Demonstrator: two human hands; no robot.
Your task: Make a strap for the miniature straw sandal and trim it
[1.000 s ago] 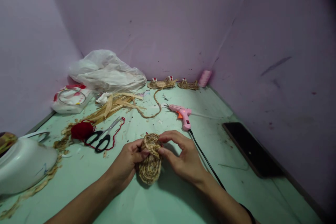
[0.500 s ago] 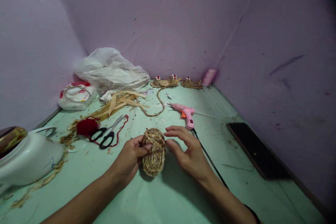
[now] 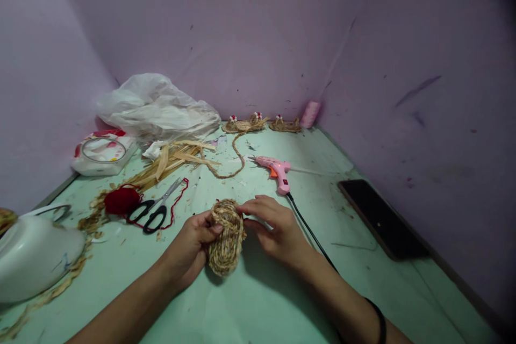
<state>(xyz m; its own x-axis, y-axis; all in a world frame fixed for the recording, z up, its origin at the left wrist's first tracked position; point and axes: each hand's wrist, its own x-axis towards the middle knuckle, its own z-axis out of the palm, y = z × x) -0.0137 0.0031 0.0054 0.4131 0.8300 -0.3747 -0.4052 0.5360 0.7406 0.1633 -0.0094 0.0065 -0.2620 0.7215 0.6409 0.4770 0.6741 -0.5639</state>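
Note:
A small slipper of braided straw (image 3: 226,244) is held up over the table's front middle, its sole-shaped oval upright and a strap across its upper part. My left hand (image 3: 197,247) is closed on its left edge, thumb on the front face. At the upper right edge, my right hand (image 3: 274,228) has its index fingertip and thumb against the slipper, the other fingers loosely curled. A tiny bit of red shows by the thumb. Beyond the hands lies a pink glue gun (image 3: 278,169). Scissors (image 3: 155,209) with black handles and a red yarn ball (image 3: 122,200) lie to the left.
Straw strips (image 3: 169,164), a plastic bag (image 3: 157,107) and a tissue pack (image 3: 105,153) occupy the back left. Beaded straw slippers (image 3: 245,124) and a pink roll (image 3: 310,114) line the wall. A phone (image 3: 382,220) lies right; a white pot (image 3: 36,258) stands left.
My right hand has come in against the slipper's edge, from slightly apart to touching. The slipper is a little more tilted in my left hand. The whole view has shifted slightly.

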